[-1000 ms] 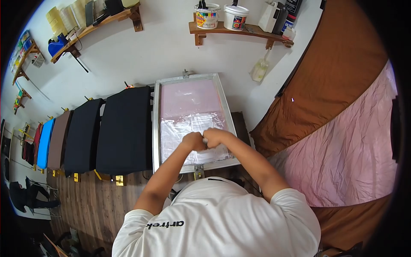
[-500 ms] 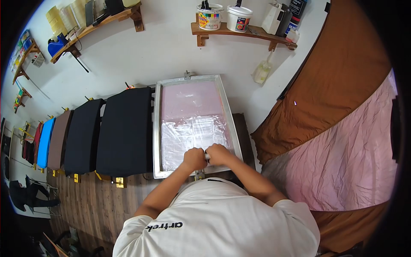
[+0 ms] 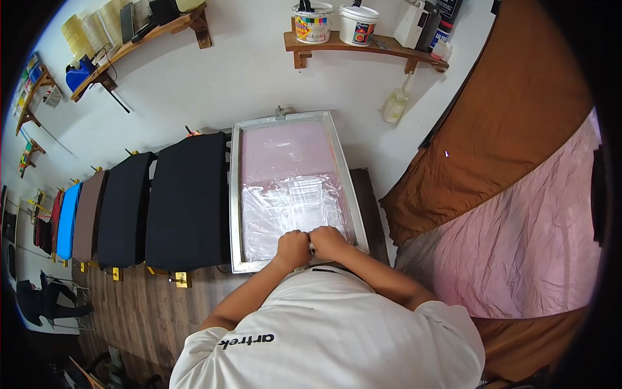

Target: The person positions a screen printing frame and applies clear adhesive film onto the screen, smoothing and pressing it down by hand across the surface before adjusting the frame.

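A screen printing frame (image 3: 354, 194) with pale metal edges lies in front of me. Its mesh (image 3: 288, 146) is pinkish, and wrinkled, shiny clear film (image 3: 278, 207) covers the nearer half. Both fists are side by side over the near end of the frame. My left hand (image 3: 294, 247) is closed, and so is my right hand (image 3: 328, 243), around a pale handle (image 3: 312, 247). Only a sliver of it shows between the fists; the rest is hidden, so I cannot tell what tool it belongs to.
Black-covered boards (image 3: 188, 201) stand left of the frame, with brown and blue boards (image 3: 69, 220) beyond. Tubs (image 3: 358, 27) sit on a wooden shelf (image 3: 337, 44) above. Brown fabric (image 3: 512, 123) hangs at the right. A dark-clothed person (image 3: 48, 298) is at far left.
Both fists have moved slightly nearer to my body, still together, and less of the pale handle shows. The whole view has shifted slightly.
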### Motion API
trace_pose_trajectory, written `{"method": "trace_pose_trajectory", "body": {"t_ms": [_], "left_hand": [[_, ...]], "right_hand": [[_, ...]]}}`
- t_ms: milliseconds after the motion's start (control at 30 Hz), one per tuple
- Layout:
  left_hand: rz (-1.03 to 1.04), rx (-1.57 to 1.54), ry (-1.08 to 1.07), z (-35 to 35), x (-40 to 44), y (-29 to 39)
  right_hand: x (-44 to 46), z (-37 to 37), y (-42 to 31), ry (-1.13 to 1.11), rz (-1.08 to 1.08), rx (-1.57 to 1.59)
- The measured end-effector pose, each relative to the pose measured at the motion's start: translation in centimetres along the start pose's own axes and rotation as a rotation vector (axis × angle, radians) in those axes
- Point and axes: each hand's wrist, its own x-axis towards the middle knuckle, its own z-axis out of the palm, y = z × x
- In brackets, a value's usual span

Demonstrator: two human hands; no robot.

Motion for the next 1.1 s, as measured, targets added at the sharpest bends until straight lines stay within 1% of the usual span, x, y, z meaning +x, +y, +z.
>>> {"method": "trace_pose_trajectory", "body": {"t_ms": [33, 67, 100, 133, 167, 200, 233, 267, 300, 367, 467, 533, 567, 600, 633, 733, 800, 967, 1033, 1067, 1100], "left_hand": [[-0.044, 0.012, -0.078, -1.1, 0.2, 0.4], [-0.089, 0.023, -0.156, -2.1, 0.8, 0.6], [-0.130, 0.014, -0.192, -2.5, 1.8, 0.4], [-0.127, 0.017, -0.183, -2.8, 3.0, -0.2], [-0.125, 0.036, -0.141, -3.1, 4.2, -0.7], [-0.115, 0.049, -0.098, -3.4, 5.5, -1.3], [-0.093, 0.071, -0.009, -3.1, 6.9, -2.1], [-0.097, 0.076, -0.018, -3.5, 8.1, -2.4], [-0.121, 0.090, -0.038, -3.0, 9.0, -2.9], [-0.093, 0.115, -0.058, -2.4, 10.3, -4.0], [-0.070, 0.109, -0.119, -2.3, 9.7, -3.9], [-0.055, 0.102, -0.177, -2.9, 8.3, -3.0], [-0.045, 0.100, -0.170, -2.7, 7.2, -2.5], [-0.026, 0.092, -0.165, -2.1, 6.2, -2.2], [-0.057, 0.073, -0.171, -2.1, 5.1, -1.4], [-0.021, 0.037, -0.196, -1.6, 2.6, -0.4], [-0.037, 0.032, -0.226, -1.8, 2.4, -0.2], [-0.094, 0.007, -0.349, -3.9, 4.0, -0.6], [-0.092, 0.007, -0.215, -5.5, 5.3, -0.9], [-0.127, 0.004, -0.205, -6.1, 6.1, -1.0], [-0.111, 0.018, -0.120, -4.9, 7.0, -2.0]], "right_hand": [[0.0, -0.7, -0.3, -0.090, 0.038, -0.020], [0.6, -1.7, -0.2, -0.133, 0.033, -0.027], [1.5, -2.7, 0.1, -0.176, 0.028, -0.032], [2.7, -2.8, 0.9, -0.143, -0.006, -0.027], [3.9, -2.9, 1.7, -0.153, 0.031, -0.046], [5.0, -3.2, 2.2, -0.103, 0.034, -0.097], [6.1, -3.2, 3.1, -0.030, 0.018, -0.105], [6.8, -3.7, 3.2, -0.003, 0.055, -0.087], [7.6, -3.4, 3.6, -0.002, 0.046, -0.098], [8.3, -3.9, 3.7, -0.030, 0.029, -0.098], [7.8, -2.9, 4.1, -0.011, -0.018, -0.091], [6.7, -2.5, 3.8, -0.099, -0.029, -0.060], [5.9, -2.3, 3.4, -0.123, -0.037, -0.087], [4.9, -2.0, 3.0, -0.115, -0.035, -0.075], [3.7, -1.8, 2.4, -0.109, -0.032, -0.061], [1.3, -1.4, 1.1, -0.177, -0.004, -0.027], [0.9, -1.4, 0.9, -0.153, 0.014, -0.002], [3.0, -3.5, 1.8, -0.254, 0.004, 0.079], [4.5, -4.9, 2.0, -0.164, 0.008, 0.044], [5.3, -5.0, 2.3, -0.115, 0.044, -0.013], [6.1, -4.7, 2.8, -0.069, 0.064, -0.010]]}}
